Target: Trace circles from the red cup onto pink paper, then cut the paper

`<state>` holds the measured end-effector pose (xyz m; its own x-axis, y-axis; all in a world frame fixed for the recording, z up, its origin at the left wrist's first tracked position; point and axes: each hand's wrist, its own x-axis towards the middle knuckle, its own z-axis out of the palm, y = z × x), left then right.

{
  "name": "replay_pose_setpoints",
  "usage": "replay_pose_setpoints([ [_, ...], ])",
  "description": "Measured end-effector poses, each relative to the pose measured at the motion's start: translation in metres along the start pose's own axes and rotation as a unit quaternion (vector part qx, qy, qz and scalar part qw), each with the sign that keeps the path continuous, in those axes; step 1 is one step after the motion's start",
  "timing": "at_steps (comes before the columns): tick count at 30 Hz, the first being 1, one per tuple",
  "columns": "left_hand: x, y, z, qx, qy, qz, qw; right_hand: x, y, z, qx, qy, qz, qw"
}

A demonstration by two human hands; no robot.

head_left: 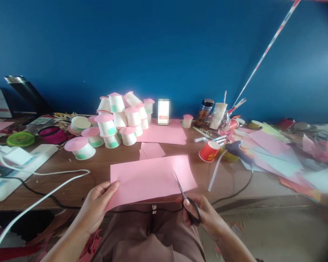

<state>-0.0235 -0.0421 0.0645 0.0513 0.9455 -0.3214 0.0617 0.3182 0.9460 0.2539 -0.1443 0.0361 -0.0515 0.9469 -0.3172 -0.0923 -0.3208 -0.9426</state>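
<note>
A sheet of pink paper (147, 180) is held above the front edge of the table. My left hand (100, 200) pinches its left end between thumb and fingers. My right hand (194, 209) is closed around the black handles of a pair of scissors (180, 189), whose blades lie at the right part of the sheet and point away from me. Behind the sheet rests a smaller piece of pink paper (152, 150). Farther back stand several white paper cups (116, 120) with pink paper tops, some stacked on others.
A white power strip (24, 174) with cables lies on the left, near a green lid (20, 139). At right are a red paper cup (209, 151), a glue gun (236, 149) with its cord, a dark-lidded jar (205, 112) and loose coloured paper (278, 153). A phone (163, 111) stands by the blue wall.
</note>
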Motion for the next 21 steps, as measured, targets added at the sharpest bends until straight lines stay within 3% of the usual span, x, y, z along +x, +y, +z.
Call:
replay_pose_setpoints([
  [7, -0.0006, -0.0031, 0.0002, -0.016, -0.017, -0.025, 0.999, 0.0059, -0.0040, 0.0023, 0.004, 0.004, -0.011, 1.000],
  [16, -0.0054, -0.0025, 0.0001, 0.025, -0.041, -0.006, 0.999, 0.0098, -0.0058, 0.0029, -0.034, -0.001, -0.044, 0.998],
  [21, -0.0084, -0.0008, 0.0020, 0.012, -0.030, -0.027, 0.999, 0.0107, -0.0084, 0.0006, -0.052, -0.013, -0.074, 0.996],
])
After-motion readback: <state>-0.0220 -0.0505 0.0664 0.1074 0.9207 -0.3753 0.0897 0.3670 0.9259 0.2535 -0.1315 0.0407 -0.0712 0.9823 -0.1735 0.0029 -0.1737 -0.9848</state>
